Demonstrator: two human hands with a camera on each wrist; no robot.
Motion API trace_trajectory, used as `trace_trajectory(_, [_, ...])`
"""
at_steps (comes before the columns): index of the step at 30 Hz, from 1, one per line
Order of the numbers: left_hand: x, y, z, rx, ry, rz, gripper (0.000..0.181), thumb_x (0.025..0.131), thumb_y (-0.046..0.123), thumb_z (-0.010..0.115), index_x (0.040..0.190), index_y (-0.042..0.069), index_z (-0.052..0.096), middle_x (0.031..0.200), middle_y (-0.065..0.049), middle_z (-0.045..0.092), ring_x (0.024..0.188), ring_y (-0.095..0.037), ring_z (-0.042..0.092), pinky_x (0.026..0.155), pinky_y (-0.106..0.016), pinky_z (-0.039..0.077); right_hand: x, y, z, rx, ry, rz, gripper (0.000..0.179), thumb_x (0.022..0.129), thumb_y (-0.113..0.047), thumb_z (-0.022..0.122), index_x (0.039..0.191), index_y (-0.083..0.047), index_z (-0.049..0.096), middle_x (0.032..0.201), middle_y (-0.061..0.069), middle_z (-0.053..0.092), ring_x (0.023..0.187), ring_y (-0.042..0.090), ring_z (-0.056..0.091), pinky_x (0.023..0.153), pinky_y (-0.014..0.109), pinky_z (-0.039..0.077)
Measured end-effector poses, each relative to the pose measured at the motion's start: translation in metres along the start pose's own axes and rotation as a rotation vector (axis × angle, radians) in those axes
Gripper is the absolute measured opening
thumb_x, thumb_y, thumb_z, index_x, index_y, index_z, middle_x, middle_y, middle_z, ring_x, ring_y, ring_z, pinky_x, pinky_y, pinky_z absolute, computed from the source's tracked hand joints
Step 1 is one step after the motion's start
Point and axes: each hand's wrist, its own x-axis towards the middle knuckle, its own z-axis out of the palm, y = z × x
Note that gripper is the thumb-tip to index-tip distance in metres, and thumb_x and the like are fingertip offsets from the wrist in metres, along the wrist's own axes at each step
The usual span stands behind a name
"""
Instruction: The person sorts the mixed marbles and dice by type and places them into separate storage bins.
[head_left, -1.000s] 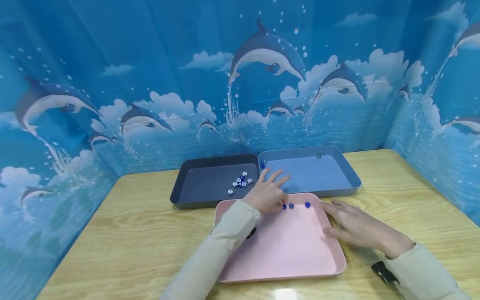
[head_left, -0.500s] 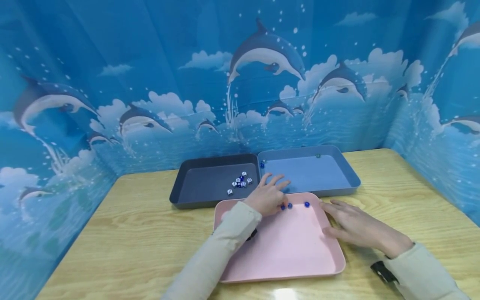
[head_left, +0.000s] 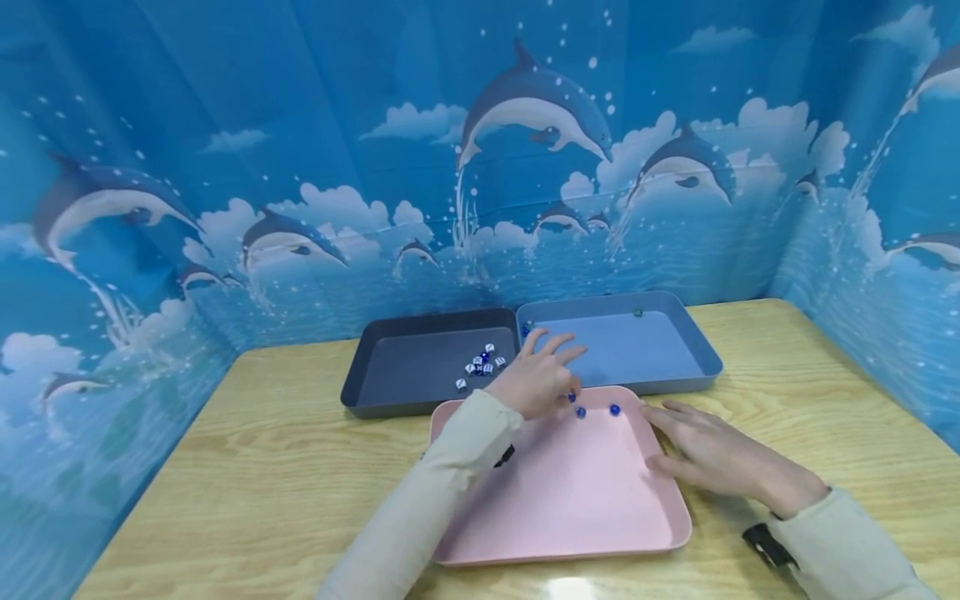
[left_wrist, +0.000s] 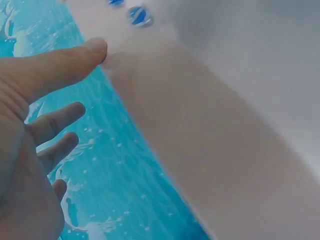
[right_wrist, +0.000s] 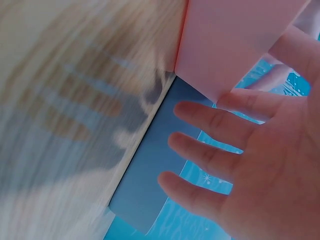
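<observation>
In the head view my left hand (head_left: 534, 385) is over the far side of the pink tray (head_left: 570, 500), pinching a blue marble (head_left: 572, 397) between thumb and index finger; its other fingers spread out. The left wrist view hides the pinched marble behind the thumb (left_wrist: 75, 62). Two more marbles, one close to the hand (head_left: 581, 412) and one nearer the corner (head_left: 615, 410), lie along the tray's far wall. My right hand (head_left: 708, 450) rests against the tray's right wall, with straight fingers outside it, as the right wrist view also shows.
Behind the pink tray stand a dark grey tray (head_left: 405, 367) with several dice (head_left: 480, 365) and a blue-grey tray (head_left: 637, 346) with a few marbles (head_left: 637, 313). A dolphin-print curtain (head_left: 300, 167) hangs at the back of the wooden table (head_left: 247, 467).
My left hand has pinched one marble from the tray's far side and raised it slightly toward the far rim. My right hand has stayed at the tray's right wall.
</observation>
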Motion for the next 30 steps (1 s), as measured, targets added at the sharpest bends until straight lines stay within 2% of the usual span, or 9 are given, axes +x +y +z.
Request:
trace_trajectory(6, [0.003,-0.007,-0.008,0.003,-0.004,-0.002,0.02,0.093,0.034,0.076,0.112,0.033,0.079,0.159,-0.003,0.041,0.151,-0.026,0.024,0.122,-0.05,0.015,0.001,0.0,0.0,0.004,-0.002,-0.001,0.067,0.095,-0.026,0.072,0.14,0.017,0.048,0.14,0.036,0.051,0.128,0.064,0.04,0.098,0.074,0.038])
trace_trajectory(12, [0.007,-0.014,-0.008,0.035,-0.007,-0.044,0.022,0.092,0.034,0.076,0.113,0.033,0.079,0.159,-0.002,0.041,0.151,-0.025,0.025,0.122,-0.05,0.015,0.001,0.001,0.0,0.01,0.001,-0.006,0.067,0.095,-0.026,0.072,0.14,0.017,0.048,0.14,0.035,0.051,0.128,0.064,0.04,0.098,0.074,0.038])
trace_trajectory(20, [0.013,-0.025,-0.007,0.0,-0.006,-0.092,0.017,0.093,0.034,0.076,0.109,0.031,0.08,0.157,-0.002,0.045,0.15,-0.026,0.026,0.121,-0.051,0.016,0.0,0.002,0.002,0.002,0.023,-0.033,0.066,0.094,-0.025,0.073,0.139,0.017,0.048,0.139,0.036,0.051,0.127,0.065,0.041,0.098,0.074,0.038])
trace_trajectory(26, [0.024,-0.039,-0.003,-0.055,-0.024,-0.159,0.015,0.094,0.031,0.076,0.108,0.029,0.081,0.155,-0.003,0.047,0.15,-0.026,0.025,0.12,-0.052,0.017,0.0,0.002,0.003,-0.008,0.035,-0.045,0.066,0.095,-0.026,0.072,0.137,0.019,0.049,0.139,0.037,0.051,0.126,0.065,0.041,0.099,0.073,0.038])
trace_trajectory(30, [0.032,-0.051,0.0,-0.106,-0.049,-0.238,0.013,0.094,0.03,0.076,0.106,0.027,0.081,0.155,-0.003,0.047,0.15,-0.026,0.025,0.12,-0.053,0.015,-0.001,0.002,0.003,-0.008,0.041,-0.046,0.065,0.095,-0.025,0.072,0.138,0.018,0.049,0.138,0.037,0.051,0.126,0.064,0.042,0.099,0.073,0.038])
